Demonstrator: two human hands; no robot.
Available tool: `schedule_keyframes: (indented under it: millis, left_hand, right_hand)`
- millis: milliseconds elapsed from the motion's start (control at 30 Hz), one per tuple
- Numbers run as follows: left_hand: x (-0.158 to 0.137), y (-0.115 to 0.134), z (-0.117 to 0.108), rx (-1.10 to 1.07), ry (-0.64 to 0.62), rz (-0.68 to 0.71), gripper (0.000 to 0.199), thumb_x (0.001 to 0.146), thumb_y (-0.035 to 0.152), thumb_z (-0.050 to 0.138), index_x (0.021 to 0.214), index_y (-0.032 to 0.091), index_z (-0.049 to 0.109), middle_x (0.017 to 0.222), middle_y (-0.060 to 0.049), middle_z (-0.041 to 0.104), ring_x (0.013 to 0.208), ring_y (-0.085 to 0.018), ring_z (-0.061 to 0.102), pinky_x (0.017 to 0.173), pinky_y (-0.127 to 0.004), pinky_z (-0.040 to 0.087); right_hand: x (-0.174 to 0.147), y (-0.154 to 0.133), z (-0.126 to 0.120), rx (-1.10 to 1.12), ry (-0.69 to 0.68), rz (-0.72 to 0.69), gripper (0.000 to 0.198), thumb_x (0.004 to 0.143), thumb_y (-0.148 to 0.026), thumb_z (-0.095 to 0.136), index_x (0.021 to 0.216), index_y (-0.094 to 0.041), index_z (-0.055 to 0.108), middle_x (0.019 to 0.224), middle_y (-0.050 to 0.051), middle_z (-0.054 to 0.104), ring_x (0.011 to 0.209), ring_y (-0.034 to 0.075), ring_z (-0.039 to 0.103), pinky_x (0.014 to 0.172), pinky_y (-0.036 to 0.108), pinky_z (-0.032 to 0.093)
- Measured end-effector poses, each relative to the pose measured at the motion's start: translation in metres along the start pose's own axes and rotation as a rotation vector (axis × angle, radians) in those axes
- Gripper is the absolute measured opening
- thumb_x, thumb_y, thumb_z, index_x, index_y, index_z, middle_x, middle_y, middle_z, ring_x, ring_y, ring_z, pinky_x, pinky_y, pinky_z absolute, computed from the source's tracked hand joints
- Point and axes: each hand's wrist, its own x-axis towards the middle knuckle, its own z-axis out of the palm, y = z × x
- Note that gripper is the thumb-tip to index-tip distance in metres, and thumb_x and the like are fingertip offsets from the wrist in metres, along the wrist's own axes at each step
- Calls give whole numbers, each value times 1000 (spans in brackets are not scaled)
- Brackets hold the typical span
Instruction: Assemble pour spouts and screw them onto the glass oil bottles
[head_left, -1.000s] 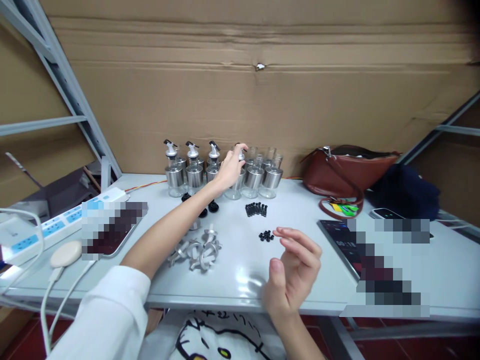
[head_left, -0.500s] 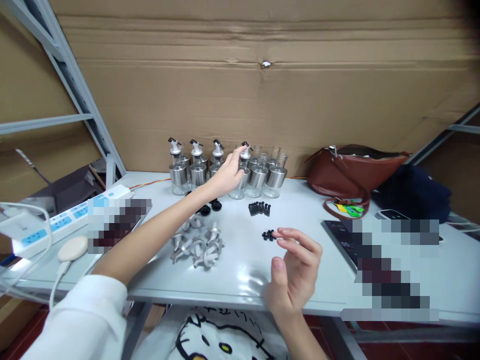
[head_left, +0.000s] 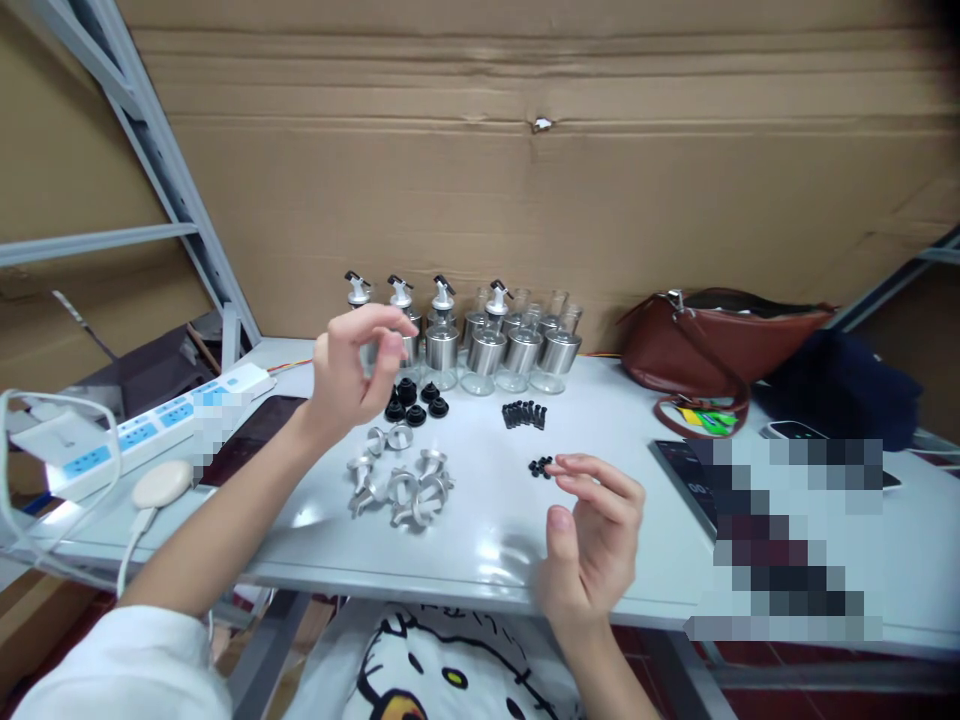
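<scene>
My left hand (head_left: 352, 370) hovers in front of the leftmost bottles, fingers curled and apart from the thumb, holding nothing. Behind it stand glass bottles with steel sleeves (head_left: 486, 352), several topped by silver pourer spouts with black flip lids (head_left: 443, 292). Black stoppers (head_left: 415, 413) lie just right of that hand. Below them is a loose heap of silver-grey spout parts (head_left: 405, 487). My right hand (head_left: 596, 545) is open, palm turned left, above the front of the table. Its fingertips are near a cluster of tiny black pieces (head_left: 540, 467). Small black levers (head_left: 524, 414) lie in a row farther back.
On the left are a white power strip (head_left: 161, 425), a white round charger (head_left: 162, 484) and a dark phone (head_left: 255, 440). A brown leather bag (head_left: 697, 345) and a dark blue cloth item (head_left: 840, 385) lie back right, near a tablet (head_left: 686, 490). Cardboard (head_left: 480, 200) walls the back.
My left hand has drawn back and left, away from the fourth spout-topped bottle, uncovering the black stoppers. My right hand has hardly moved.
</scene>
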Motion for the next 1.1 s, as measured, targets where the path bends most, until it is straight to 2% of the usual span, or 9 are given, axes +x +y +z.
schedule_keyframes:
  millis: [133, 200, 367, 533, 800, 1100]
  left_hand:
    - [-16, -16, -12, -2, 146, 6, 15, 96, 22, 46, 110, 29, 47, 76, 4, 58, 50, -6, 57, 43, -15, 47]
    - [-21, -23, -17, 8, 160, 2, 15, 96, 23, 46, 109, 29, 48, 73, 4, 58, 49, -5, 56, 42, -14, 45]
    - [-28, -30, -20, 12, 95, 1, 17, 94, 22, 48, 111, 28, 48, 73, 3, 60, 48, -7, 57, 43, -16, 45]
    - [-30, -24, -19, -7, 19, 46, 21, 93, 18, 47, 111, 28, 48, 77, 2, 60, 51, -7, 57, 44, -18, 45]
    - [-33, -22, -17, 39, 11, -18, 13, 93, 22, 45, 104, 28, 47, 75, 3, 60, 49, -9, 56, 44, -20, 45]
    - [-34, -24, -18, 81, -6, -16, 12, 93, 21, 45, 104, 25, 47, 72, 2, 60, 48, -9, 57, 45, -21, 45]
  right_hand:
    - [-1, 0, 0, -16, -13, -2, 24, 84, -12, 50, 105, -21, 57, 103, 8, 51, 98, 23, 54, 82, 46, 48]
    - [-1, 0, 0, -19, -14, -5, 23, 84, -12, 49, 104, -21, 57, 102, 8, 51, 98, 23, 54, 81, 46, 48]
    - [0, 0, -1, -21, -27, -1, 22, 84, -12, 50, 103, -21, 57, 102, 7, 52, 97, 22, 55, 79, 44, 49]
    - [0, 0, -1, -30, -31, -10, 23, 83, -11, 50, 103, -20, 57, 102, 7, 52, 97, 22, 55, 81, 44, 48]
    - [0, 0, -2, -44, -60, -6, 24, 84, -11, 49, 104, -21, 56, 101, 7, 53, 98, 22, 54, 82, 45, 46]
    - [-1, 0, -3, -11, -65, 5, 22, 84, -10, 49, 102, -20, 57, 100, 7, 54, 96, 22, 54, 80, 44, 47]
